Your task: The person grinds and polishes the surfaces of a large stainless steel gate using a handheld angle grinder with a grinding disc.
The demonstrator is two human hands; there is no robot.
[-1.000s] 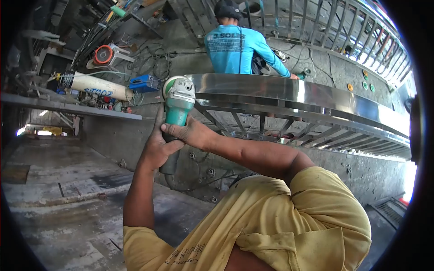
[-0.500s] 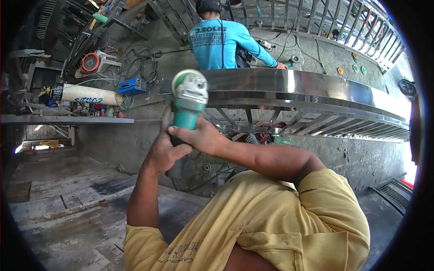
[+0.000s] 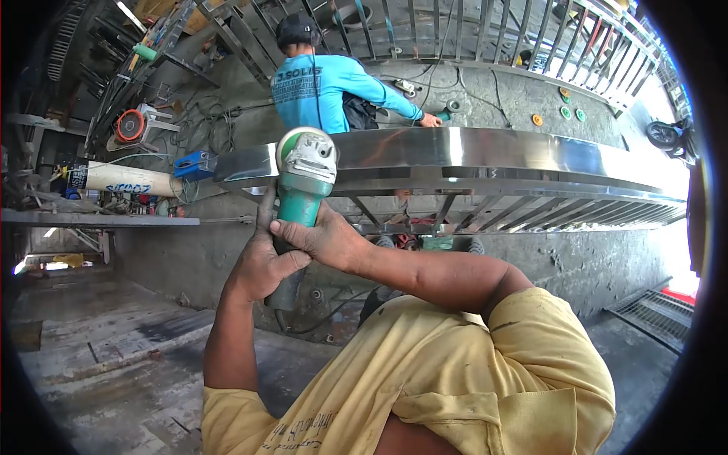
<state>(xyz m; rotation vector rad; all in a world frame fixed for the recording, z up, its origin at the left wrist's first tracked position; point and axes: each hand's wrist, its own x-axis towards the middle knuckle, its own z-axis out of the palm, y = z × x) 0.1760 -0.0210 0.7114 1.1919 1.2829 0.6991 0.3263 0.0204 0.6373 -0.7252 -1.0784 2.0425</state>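
Note:
A green angle grinder (image 3: 302, 199) with a metal gear head and a round disc is held up in front of me. My left hand (image 3: 262, 265) is wrapped round its dark lower handle from the left. From the right, my right hand (image 3: 330, 236) grips the green body, its thumb across the front. The disc lies near the left part of a long polished metal beam (image 3: 470, 148); whether they touch, I cannot tell. Below the beam run slanted metal bars (image 3: 531, 212).
Beyond the beam a person in a blue shirt (image 3: 311, 87) reaches toward another green tool (image 3: 449, 111). Metal railings (image 3: 485, 34) stand behind. Cables and small discs (image 3: 565, 112) lie on the floor. At left are a blue box (image 3: 196, 164), a white cylinder (image 3: 125, 178) and a ledge (image 3: 98, 218).
The view has shifted, so the person and the floor items appear further left. The grinder, still in both my hands, sits slightly lower and further left in view, and looks less blurred.

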